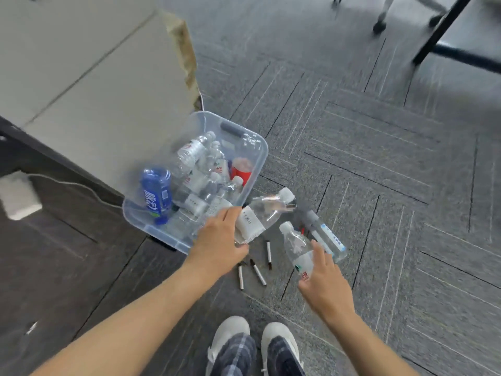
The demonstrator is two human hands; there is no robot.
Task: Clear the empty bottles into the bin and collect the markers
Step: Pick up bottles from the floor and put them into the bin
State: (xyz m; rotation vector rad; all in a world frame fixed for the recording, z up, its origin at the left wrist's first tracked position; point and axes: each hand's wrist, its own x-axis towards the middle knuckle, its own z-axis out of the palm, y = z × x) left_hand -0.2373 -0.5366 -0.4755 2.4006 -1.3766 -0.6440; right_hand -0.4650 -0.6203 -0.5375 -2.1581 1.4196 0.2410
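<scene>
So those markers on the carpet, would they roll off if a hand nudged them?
Probably not far: the three markers are slim round sticks, but they lie on textured carpet, which should slow them. They look light, stiff and easy to pinch.

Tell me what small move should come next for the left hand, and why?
Probably swing the left hand a little left and drop its clear bottle into the bin. The bottle is already gripped right at the bin's near edge, while two more bottles and the markers lie on the floor.
</scene>
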